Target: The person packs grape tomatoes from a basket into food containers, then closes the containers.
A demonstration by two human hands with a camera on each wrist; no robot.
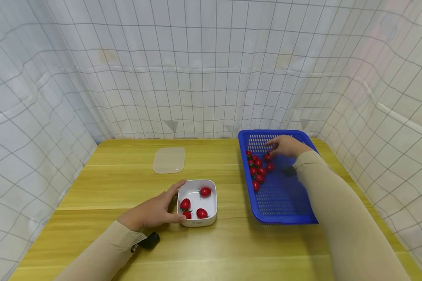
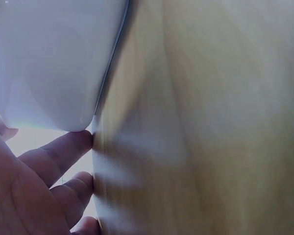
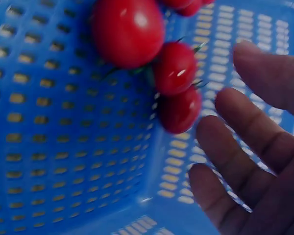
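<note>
My left hand (image 1: 154,210) holds a small white square container (image 1: 207,222) at its left side, thumb at the front corner and index finger at the back corner. Inside it lie several red cherry tomatoes (image 1: 202,213) with green stems. In the left wrist view, fingertips (image 2: 81,141) touch the container's lower edge. My right hand (image 1: 288,146) reaches into a blue plastic basket (image 1: 285,199), where more cherry tomatoes (image 1: 261,171) gather along the left side. The right wrist view has its fingers (image 3: 225,147) spread beside the tomatoes (image 3: 174,68), with nothing between them.
A translucent square lid (image 1: 168,160) lies flat on the wooden table (image 1: 126,191), behind the container. White grid-patterned curtains (image 1: 204,78) enclose the table at the back and both sides. The basket's rim stands up between the container and the loose tomatoes.
</note>
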